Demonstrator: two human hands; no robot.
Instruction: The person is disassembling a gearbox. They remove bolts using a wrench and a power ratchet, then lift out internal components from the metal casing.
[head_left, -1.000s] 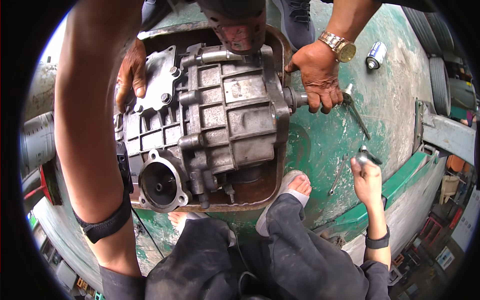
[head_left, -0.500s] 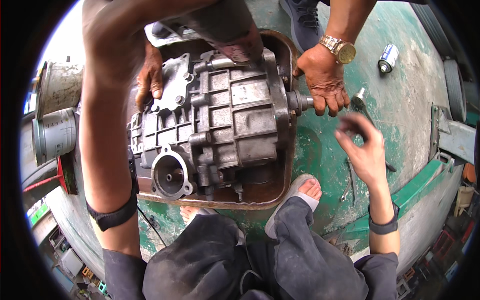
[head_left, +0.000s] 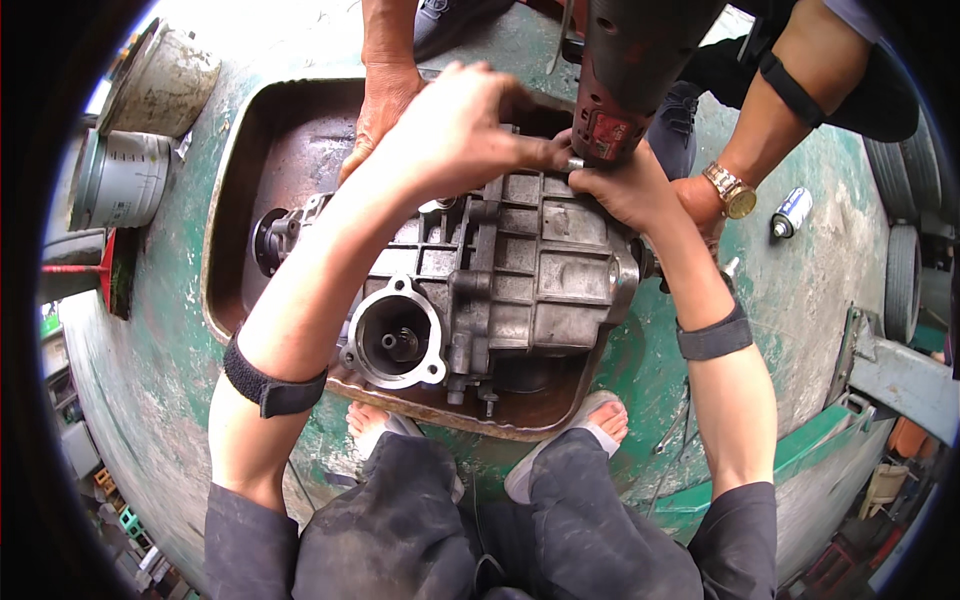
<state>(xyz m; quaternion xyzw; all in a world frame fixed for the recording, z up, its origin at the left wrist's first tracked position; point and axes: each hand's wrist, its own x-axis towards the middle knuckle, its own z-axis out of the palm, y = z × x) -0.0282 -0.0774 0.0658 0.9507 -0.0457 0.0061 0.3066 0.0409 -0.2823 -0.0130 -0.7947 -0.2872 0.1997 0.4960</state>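
Observation:
A grey cast-metal gearbox [head_left: 520, 290] lies in a rusty metal tray [head_left: 260, 150] on the green floor. Another person's dark red power tool [head_left: 625, 70] points down at the gearbox's far edge. My left hand [head_left: 455, 125] reaches over the casing and pinches the small metal socket [head_left: 573, 162] at the tool's nose. From the other side, my right hand [head_left: 625, 188] closes its fingers on that same socket. One of the other person's hands [head_left: 382, 100] rests on the casing's far left. Their other hand [head_left: 700, 200], with a gold watch, sits just behind my right hand.
Two grey cans [head_left: 125, 180] [head_left: 165, 70] stand left of the tray. A small spray can [head_left: 790, 212] lies on the floor at the right, a tyre [head_left: 902, 280] beyond it. A wrench [head_left: 672, 432] lies by my sandalled right foot [head_left: 600, 420].
My right hand left the floor at the right and came up to the casing's far edge. My left hand swung in to meet it. The power tool has come down onto the gearbox.

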